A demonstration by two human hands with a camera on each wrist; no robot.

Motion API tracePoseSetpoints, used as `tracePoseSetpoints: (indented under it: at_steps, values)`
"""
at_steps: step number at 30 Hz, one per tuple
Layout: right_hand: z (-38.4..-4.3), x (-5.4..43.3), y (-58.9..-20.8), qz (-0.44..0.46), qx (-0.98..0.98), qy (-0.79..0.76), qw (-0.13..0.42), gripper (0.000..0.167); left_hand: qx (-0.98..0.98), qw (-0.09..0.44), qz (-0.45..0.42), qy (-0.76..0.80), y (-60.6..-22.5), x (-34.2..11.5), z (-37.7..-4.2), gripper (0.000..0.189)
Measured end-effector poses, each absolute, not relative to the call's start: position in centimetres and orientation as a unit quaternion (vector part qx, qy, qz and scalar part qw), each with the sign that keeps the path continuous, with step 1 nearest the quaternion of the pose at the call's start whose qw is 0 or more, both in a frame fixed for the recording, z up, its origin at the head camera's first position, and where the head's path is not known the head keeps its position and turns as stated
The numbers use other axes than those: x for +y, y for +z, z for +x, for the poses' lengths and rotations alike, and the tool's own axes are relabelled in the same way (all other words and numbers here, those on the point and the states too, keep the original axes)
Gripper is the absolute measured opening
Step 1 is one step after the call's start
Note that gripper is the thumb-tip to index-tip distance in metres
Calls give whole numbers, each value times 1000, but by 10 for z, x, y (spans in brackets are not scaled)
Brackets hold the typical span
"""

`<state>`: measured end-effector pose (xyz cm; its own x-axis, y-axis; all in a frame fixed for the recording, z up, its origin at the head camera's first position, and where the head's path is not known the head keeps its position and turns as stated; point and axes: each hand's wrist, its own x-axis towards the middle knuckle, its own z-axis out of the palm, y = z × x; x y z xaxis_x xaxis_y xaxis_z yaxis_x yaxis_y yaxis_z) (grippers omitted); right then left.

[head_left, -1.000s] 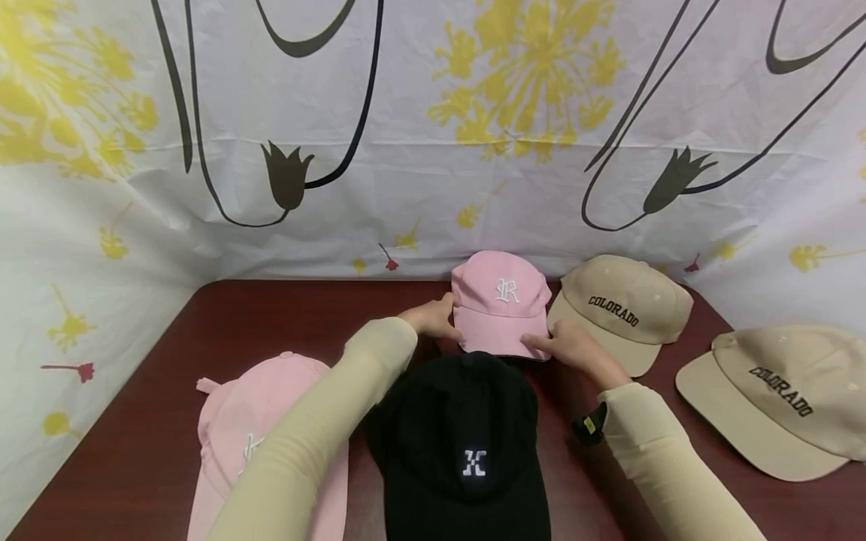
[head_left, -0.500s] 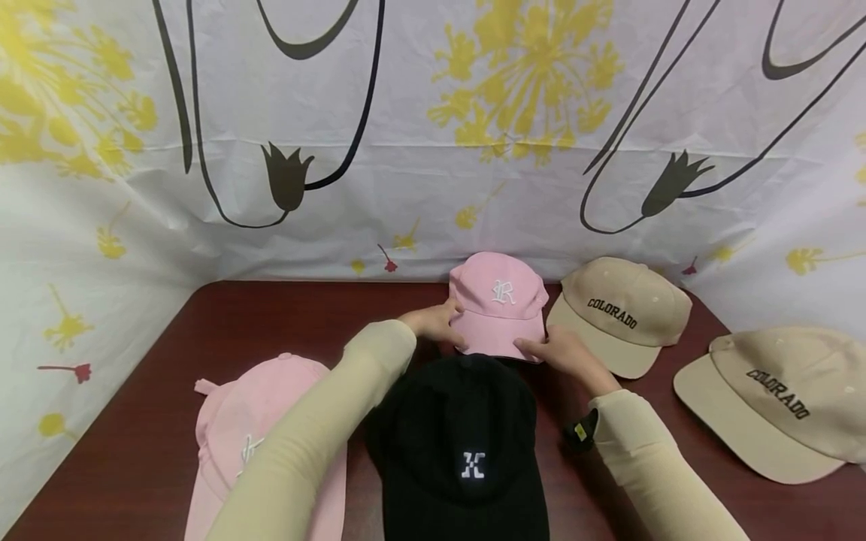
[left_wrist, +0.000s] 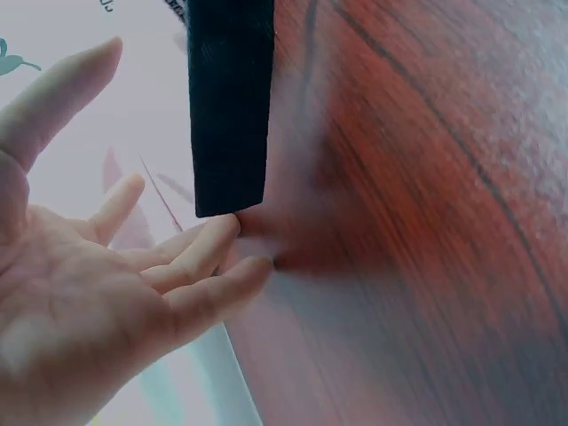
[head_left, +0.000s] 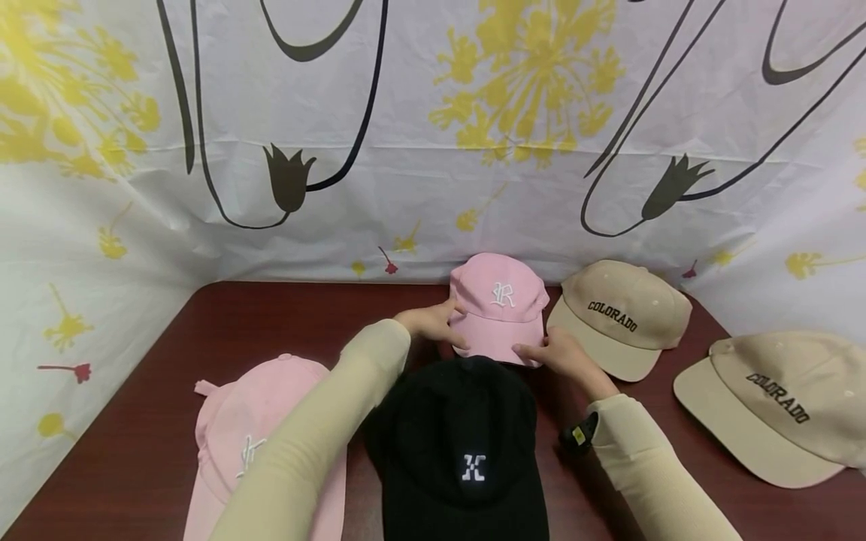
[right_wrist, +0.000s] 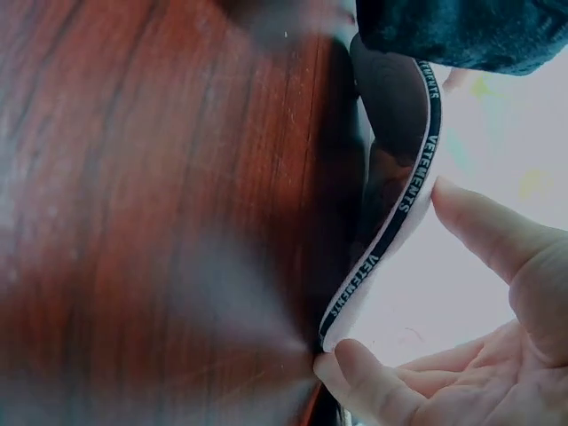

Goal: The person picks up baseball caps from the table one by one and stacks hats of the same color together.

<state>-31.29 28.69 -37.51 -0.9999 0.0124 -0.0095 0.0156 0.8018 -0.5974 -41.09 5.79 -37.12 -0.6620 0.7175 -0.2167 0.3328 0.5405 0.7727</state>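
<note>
A pink cap (head_left: 498, 304) with a white letter R stands at the back of the table, brim toward me. My left hand (head_left: 431, 323) touches its left side, thumb by the brim corner; in the left wrist view this hand (left_wrist: 106, 302) has fairly straight, spread fingers. At the other brim corner, my right hand (head_left: 567, 355) holds on, thumb on top. The right wrist view shows that hand's fingers curled at the corner of the brim (right_wrist: 417, 182), whose edge carries black lettered tape. Just in front sits a black cap (head_left: 460, 428) with a white emblem.
Another pink cap (head_left: 271, 402) lies at front left, partly behind my left sleeve (head_left: 325, 428). Two beige COLORADO caps are on the right, a rear one (head_left: 619, 315) beside the pink cap and a nearer one (head_left: 778, 406). A patterned white cloth (head_left: 406, 173) rises behind the dark red table (head_left: 135, 451).
Over the last second the rear pink cap has shifted slightly left, its brim lowering a little. My right hand has moved slightly left with it. The other caps stay in place.
</note>
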Motion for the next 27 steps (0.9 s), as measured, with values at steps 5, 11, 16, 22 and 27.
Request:
tracePoseSetpoints:
  at_steps: [5,11,16,22,27]
  values:
    - [-314,286,-377,11,948,-318,-14,41,829,268,305,384,-370,58,-409,68]
    - [-312,284,-379,32,940,-340,-5,60,841,248,297,379,-369,59,-407,71]
    - [-312,285,-379,41,929,-368,5,73,855,233,274,374,-369,58,-405,76]
    - [-311,287,-376,31,908,-418,-12,46,858,205,263,389,-371,58,-406,85]
    - [-307,286,-372,16,904,-427,-19,44,847,202,266,414,-371,58,-407,89]
